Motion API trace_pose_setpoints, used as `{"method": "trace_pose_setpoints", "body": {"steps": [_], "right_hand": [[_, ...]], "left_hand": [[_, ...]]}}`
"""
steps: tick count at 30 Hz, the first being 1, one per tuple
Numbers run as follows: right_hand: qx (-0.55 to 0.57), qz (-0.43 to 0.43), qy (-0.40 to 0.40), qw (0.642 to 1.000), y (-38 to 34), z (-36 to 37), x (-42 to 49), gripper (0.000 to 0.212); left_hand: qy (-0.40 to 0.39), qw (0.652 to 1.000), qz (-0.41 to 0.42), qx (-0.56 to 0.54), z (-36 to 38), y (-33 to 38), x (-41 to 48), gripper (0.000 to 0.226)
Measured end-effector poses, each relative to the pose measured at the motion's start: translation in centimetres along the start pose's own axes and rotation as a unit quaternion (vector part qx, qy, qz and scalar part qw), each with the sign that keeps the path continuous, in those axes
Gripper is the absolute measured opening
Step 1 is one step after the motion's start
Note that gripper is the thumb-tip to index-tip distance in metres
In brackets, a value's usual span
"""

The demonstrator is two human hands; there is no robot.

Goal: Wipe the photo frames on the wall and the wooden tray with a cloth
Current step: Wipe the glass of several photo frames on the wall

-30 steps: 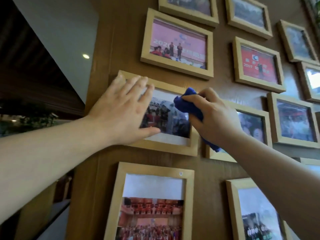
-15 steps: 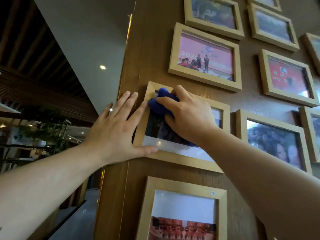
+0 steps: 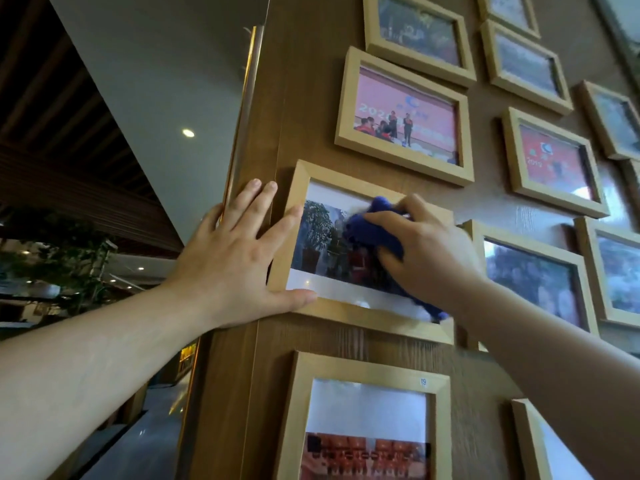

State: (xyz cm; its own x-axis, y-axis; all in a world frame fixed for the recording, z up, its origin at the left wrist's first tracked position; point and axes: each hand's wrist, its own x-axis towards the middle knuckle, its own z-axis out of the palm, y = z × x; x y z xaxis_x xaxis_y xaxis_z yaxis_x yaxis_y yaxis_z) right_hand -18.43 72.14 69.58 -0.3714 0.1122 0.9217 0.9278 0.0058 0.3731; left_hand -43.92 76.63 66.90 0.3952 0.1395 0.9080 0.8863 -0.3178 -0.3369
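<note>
A light wooden photo frame (image 3: 298, 188) hangs at the left edge of a brown wood-panelled wall. My left hand (image 3: 232, 261) lies flat and spread against the frame's left side, thumb on the bottom rail. My right hand (image 3: 429, 251) presses a bunched blue cloth (image 3: 370, 226) onto the frame's glass near its middle; part of the cloth shows below my wrist. No wooden tray is in view.
Several more wooden frames hang around it: a pink-photo frame (image 3: 401, 116) above, a red one (image 3: 554, 164) at upper right, one (image 3: 533, 275) to the right, one (image 3: 367, 424) below. The wall's corner edge (image 3: 242, 112) runs just left of my left hand, with an open hall beyond.
My right hand slid the cloth from the frame's right side to its top left corner, then back toward the middle. My left hand shifted left onto the frame's side. The view moved closer.
</note>
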Motion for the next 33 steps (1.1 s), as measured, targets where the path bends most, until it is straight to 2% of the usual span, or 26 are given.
{"method": "trace_pose_setpoints", "body": {"steps": [5,9,16,19,27,33], "right_hand": [[-0.003,-0.093,-0.007,0.996,-4.6,0.0,1.3,0.049],[-0.033,-0.12,-0.027,0.992,-3.6,-0.7,0.6,0.048],[-0.128,-0.045,-0.086,0.987,3.8,-1.5,-4.4,0.046],[-0.121,-0.039,-0.088,0.988,4.4,-1.7,-4.8,0.046],[-0.025,-0.183,-0.078,0.98,-3.6,-1.4,-0.6,0.047],[-0.026,-0.234,-0.085,0.968,-2.4,-1.5,-0.5,0.045]], "left_hand": [[0.018,1.0,0.005,0.002,0.3,-0.1,-0.1,0.108],[0.029,1.0,0.005,-0.004,0.1,-0.2,0.2,0.108],[0.028,1.0,0.002,-0.014,0.2,-0.1,0.2,0.111],[0.023,1.0,0.002,-0.015,0.2,0.0,0.2,0.113],[0.008,1.0,0.006,0.0,-0.1,0.4,0.2,0.112],[-0.016,1.0,-0.008,0.01,-0.4,0.4,0.3,0.112]]}}
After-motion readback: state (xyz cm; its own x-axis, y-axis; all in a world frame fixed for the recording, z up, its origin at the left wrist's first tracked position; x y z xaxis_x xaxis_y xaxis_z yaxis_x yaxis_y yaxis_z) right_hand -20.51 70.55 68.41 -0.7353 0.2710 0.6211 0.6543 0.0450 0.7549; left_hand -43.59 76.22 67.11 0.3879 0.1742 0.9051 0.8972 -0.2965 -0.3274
